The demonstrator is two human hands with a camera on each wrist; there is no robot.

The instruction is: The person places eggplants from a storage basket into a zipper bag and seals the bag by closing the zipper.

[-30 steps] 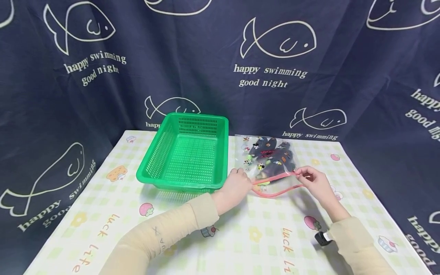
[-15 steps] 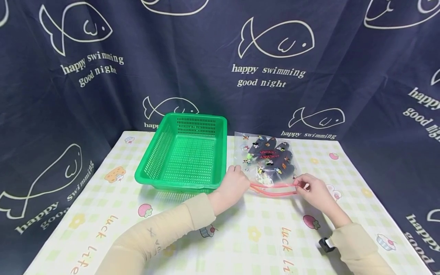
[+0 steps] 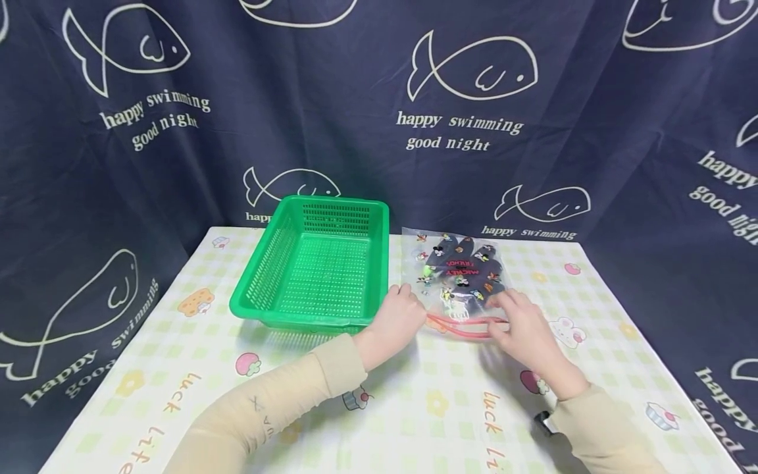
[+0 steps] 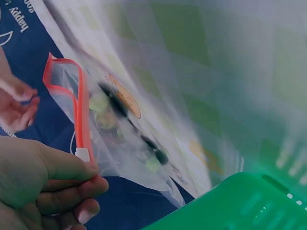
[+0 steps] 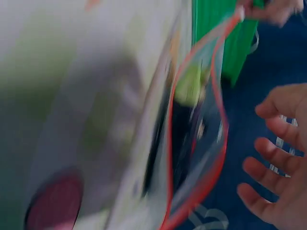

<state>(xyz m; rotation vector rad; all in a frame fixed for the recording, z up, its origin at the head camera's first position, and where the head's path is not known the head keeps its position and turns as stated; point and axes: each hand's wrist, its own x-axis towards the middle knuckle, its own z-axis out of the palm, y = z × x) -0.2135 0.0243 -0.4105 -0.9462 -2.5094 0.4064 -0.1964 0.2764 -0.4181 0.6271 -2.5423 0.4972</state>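
My left hand [image 3: 395, 321] pinches the left end of the coral-red zip edge [image 3: 462, 333] of a clear zip bag [image 3: 412, 283]. A white slider [image 4: 83, 154] sits by its thumb in the left wrist view. Cartoon figures are printed on the bag, which lies on the table. Inside are dark, elongated things [image 3: 460, 283] with light green parts; their kind is unclear through the film. The bag's mouth gapes in the right wrist view. My right hand [image 3: 530, 332] is by the mouth's right end, its fingers spread and apart from the bag [image 5: 196, 143].
A green plastic basket [image 3: 331, 276] with perforated walls stands left of the bag, close to my left hand. The table has a checked cloth [image 3: 438, 428]. Behind it hangs a dark blue curtain [image 3: 331, 99] with fish drawings.
The right hand has let go of the zip edge's right end and moved slightly left, its fingers spreading. The bag has settled flatter, while the left hand keeps its pinch.
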